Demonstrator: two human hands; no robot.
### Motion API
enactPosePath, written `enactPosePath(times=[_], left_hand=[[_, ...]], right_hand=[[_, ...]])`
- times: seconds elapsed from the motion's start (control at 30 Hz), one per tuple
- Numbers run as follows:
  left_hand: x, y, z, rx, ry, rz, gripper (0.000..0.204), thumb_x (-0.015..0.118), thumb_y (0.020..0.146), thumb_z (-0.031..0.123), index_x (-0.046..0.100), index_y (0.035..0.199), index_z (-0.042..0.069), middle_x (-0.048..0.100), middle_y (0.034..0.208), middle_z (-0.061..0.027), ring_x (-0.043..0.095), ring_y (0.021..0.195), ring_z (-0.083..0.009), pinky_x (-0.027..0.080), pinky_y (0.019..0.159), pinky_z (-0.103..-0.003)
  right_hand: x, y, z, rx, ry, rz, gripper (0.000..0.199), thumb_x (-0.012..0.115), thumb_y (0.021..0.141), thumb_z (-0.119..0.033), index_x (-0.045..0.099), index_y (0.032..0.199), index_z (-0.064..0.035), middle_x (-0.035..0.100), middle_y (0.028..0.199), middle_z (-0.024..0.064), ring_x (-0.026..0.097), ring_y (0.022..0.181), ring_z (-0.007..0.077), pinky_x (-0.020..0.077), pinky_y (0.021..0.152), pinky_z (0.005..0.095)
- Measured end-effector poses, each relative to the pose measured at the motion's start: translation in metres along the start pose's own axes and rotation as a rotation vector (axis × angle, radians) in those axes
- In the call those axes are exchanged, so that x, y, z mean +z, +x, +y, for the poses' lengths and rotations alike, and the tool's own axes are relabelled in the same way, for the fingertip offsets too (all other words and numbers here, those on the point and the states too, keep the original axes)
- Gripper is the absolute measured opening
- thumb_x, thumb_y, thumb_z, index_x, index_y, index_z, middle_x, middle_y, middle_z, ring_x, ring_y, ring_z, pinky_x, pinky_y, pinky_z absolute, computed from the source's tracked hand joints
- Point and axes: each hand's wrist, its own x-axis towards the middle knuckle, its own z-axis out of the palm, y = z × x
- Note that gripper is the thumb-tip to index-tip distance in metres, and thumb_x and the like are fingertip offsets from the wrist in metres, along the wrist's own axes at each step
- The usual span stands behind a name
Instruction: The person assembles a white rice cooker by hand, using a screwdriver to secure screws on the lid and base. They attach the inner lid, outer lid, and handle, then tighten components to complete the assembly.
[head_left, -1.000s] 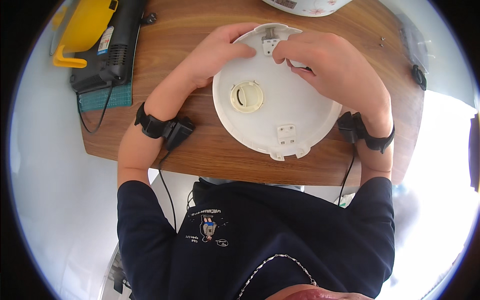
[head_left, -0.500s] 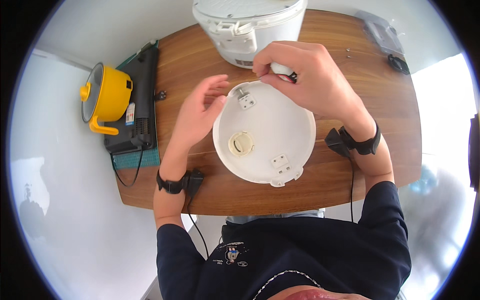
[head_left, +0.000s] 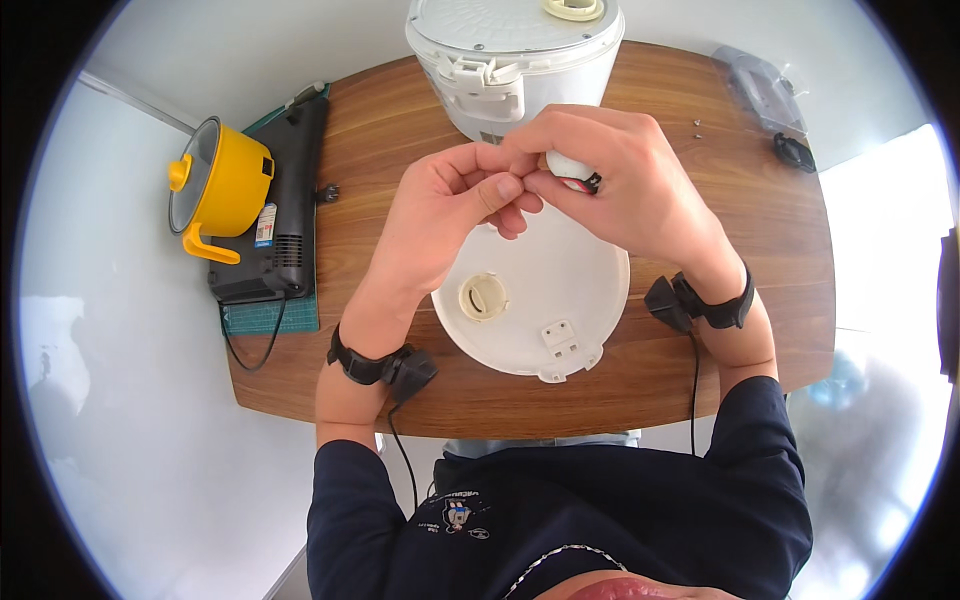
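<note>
My right hand (head_left: 628,178) is closed around a white, round-ended object with a red and black part (head_left: 570,172); most of it hides in the palm. The thumb and fingers of my left hand (head_left: 440,212) are pinched together, their tips against my right fingertips. Anything small between them is too hidden to make out. Beneath both hands lies a round white lid-like cover (head_left: 555,275), its far part blocked from sight. On it are a cream round cap (head_left: 484,298) and, near its front rim, a small white plate with holes (head_left: 560,338).
A white rice cooker (head_left: 470,100) with a front latch stands behind my hands. At left, a yellow pot (head_left: 228,190) rests on a black appliance (head_left: 295,190) over a green mat (head_left: 290,316). Tiny screws (head_left: 698,128), a clear plastic package (head_left: 762,88) and a black coiled item (head_left: 794,152) lie at right.
My left hand has moved right and away from me, from open beside the cover to a pinch meeting my right fingertips. My right hand keeps its grip on the white object.
</note>
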Motion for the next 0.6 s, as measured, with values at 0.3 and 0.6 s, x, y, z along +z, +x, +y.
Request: enactPosePath(times=[0.3, 0.6], left_hand=[[0.004, 0.009, -0.005, 0.026, 0.011, 0.074, 0.013, 0.066, 0.107, 0.009, 0.070, 0.114, -0.001, 0.078, 0.100, -0.0121, 0.073, 0.082, -0.0163, 0.061, 0.078, -0.031], [0.004, 0.012, -0.006, 0.113, -0.034, 0.099, 0.014, 0.056, 0.111, 0.012, 0.063, 0.122, 0.005, 0.077, 0.118, -0.0192, 0.077, 0.097, -0.0236, 0.064, 0.089, -0.037]], right_hand=[[-0.032, 0.000, -0.013, 0.050, -0.218, 0.192, 0.033, 0.076, 0.088, -0.005, 0.070, 0.120, -0.0050, 0.079, 0.088, 0.0020, 0.072, 0.070, 0.0131, 0.0562, 0.067, 0.0260], [-0.076, -0.023, -0.015, -0.153, -0.190, 0.612, 0.042, 0.071, 0.097, -0.023, 0.059, 0.130, 0.0008, 0.075, 0.083, 0.0082, 0.071, 0.072, 0.0195, 0.0578, 0.071, 0.0300]])
